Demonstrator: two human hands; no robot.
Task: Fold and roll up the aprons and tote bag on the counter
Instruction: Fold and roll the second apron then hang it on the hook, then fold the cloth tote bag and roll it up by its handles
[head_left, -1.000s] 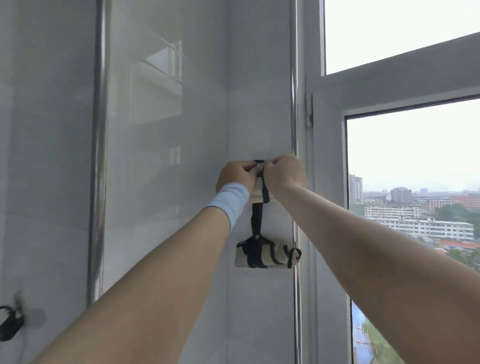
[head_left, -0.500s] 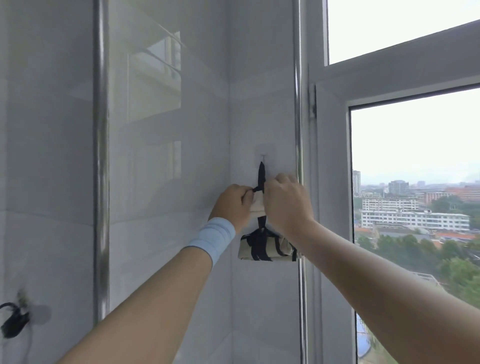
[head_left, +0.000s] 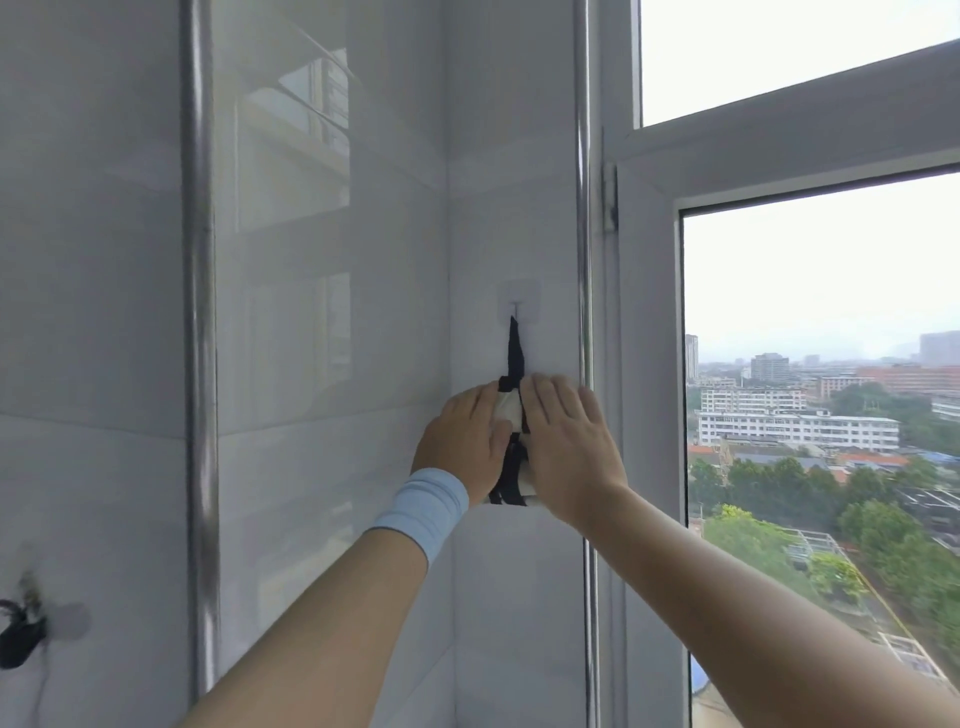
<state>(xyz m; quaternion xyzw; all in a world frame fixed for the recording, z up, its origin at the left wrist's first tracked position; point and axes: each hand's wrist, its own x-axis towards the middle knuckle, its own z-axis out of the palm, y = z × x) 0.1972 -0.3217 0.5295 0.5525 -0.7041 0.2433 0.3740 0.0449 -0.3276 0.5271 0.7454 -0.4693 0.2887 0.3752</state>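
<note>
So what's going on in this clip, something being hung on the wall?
A person has a rolled-up cloth bundle hanging by its black strap from a clear adhesive hook on the tiled wall beside the window. The left hand and right hand lie flat on either side of the bundle, fingers extended, covering most of it.

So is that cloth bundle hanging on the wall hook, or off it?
Hanging: the bundle has its black strap running taut up to the hook.

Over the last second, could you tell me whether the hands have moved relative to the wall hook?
Yes. Both the left hand and right hand dropped from the wall hook down onto the rolled bundle.
</note>
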